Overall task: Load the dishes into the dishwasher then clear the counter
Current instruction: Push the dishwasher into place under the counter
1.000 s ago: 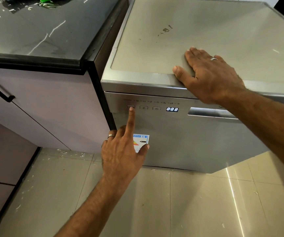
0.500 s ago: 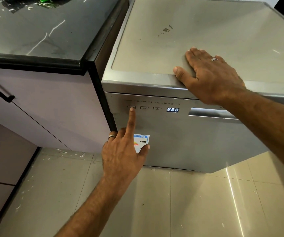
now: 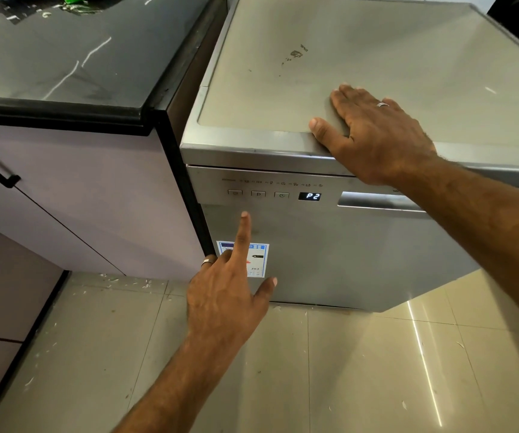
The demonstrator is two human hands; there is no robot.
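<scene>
Glowing "P2" display on shut dishwasher panel.

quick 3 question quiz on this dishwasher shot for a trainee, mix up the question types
1. True or false: the left hand has its index fingertip pressed on a panel button.
2. What does the display on the dishwasher read?
3. Where does the right hand lie? A) on the door handle B) flat on the dishwasher's top, near the front edge C) on the black counter

Key
1. False: the fingertip is below the row of buttons, not on one.
2. P2
3. B
</scene>
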